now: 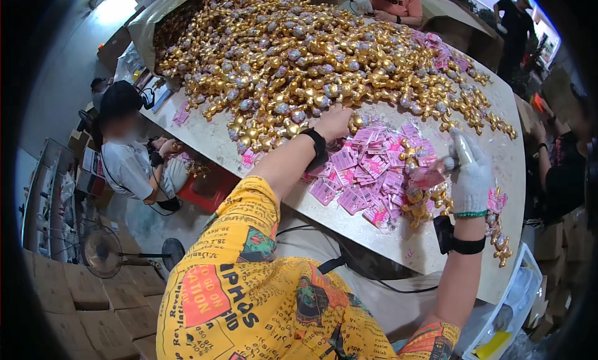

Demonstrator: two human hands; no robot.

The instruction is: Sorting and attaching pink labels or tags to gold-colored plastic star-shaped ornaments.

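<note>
A large heap of shiny gold bear-shaped figurines (280,55), many with silvery-lilac round parts, covers the far side of the pale table (249,185). My bare left hand (334,123) reaches to the heap's near edge; its fingers are hidden among the figurines. In front of me lies a loose pile of pink printed cards (367,173). My right hand (468,173), in a white knit glove with a green cuff, is at the right of the cards. Its fingers are curled, with a pink card (428,175) at the thumb side. Several gold figurines (416,207) lie below it.
Another person (128,148) sits at the left, handling small items over a red container (208,185). Across the table a person in an orange shirt (395,2) works. A white plastic bin (517,304) stands at the near right. Cartons (99,304) and a fan (103,251) are at lower left.
</note>
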